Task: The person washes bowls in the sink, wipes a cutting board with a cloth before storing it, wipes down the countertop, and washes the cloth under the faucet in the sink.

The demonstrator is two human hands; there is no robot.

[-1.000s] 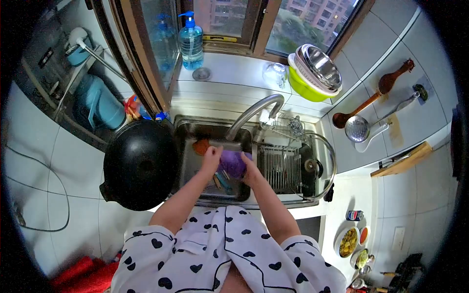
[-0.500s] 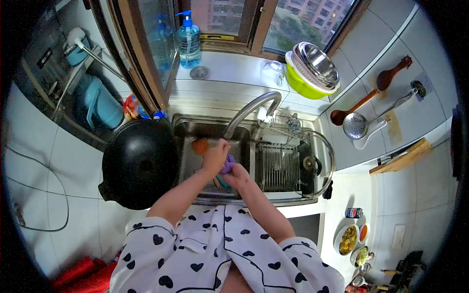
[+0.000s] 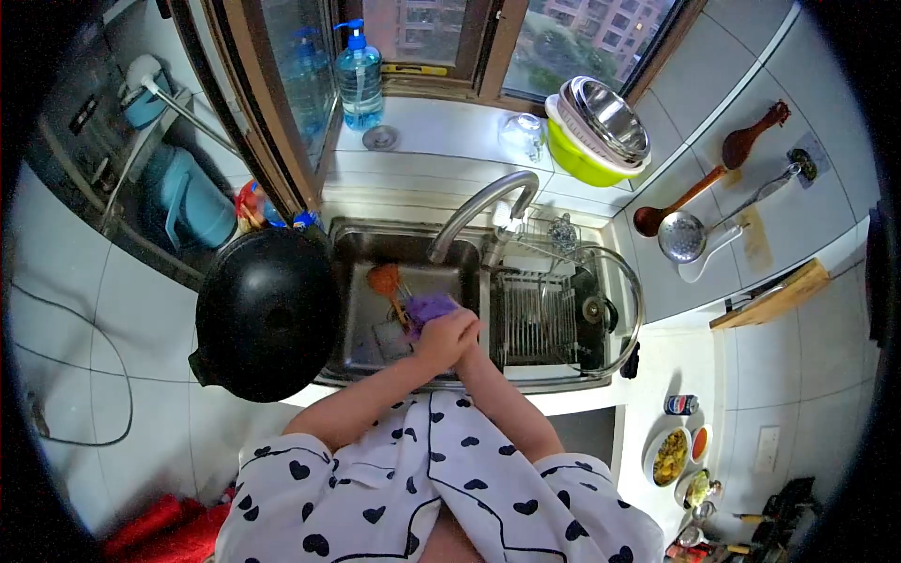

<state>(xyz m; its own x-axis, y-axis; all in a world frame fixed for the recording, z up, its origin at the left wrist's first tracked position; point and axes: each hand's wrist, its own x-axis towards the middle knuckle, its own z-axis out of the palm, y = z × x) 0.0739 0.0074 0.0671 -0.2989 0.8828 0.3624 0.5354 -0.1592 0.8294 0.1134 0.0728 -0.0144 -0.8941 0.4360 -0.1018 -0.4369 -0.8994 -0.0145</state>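
Over the sink [image 3: 352, 347], my left hand [image 3: 437, 343] and my right hand [image 3: 467, 330] are pressed together with closed fingers. A bunched purple cloth [image 3: 430, 309] sticks out from them on the far side. Most of each hand's grip is hidden, so I cannot tell how the cloth is shared between them. Left of the cloth, an orange-brown spoon-like utensil [image 3: 383, 280] lies in the sink, its handle running toward my hands. Nearer to me, a greyish flat piece [image 3: 389, 338] rests on the sink bottom. The curved faucet [image 3: 469, 211] arches above and beyond my hands.
A large black wok [image 3: 267, 314] stands left of the sink. To the right are a dish rack [image 3: 537, 314] and a round lid rim [image 3: 639, 319]. Blue soap bottle [image 3: 361, 84] and stacked bowls [image 3: 601, 141] sit on the ledge. Food dishes [image 3: 668, 457] stand on the right counter.
My hands have come together, with my left hand moving right and nearer to me. The purple cloth now spreads out beyond them, and more of the utensil shows.
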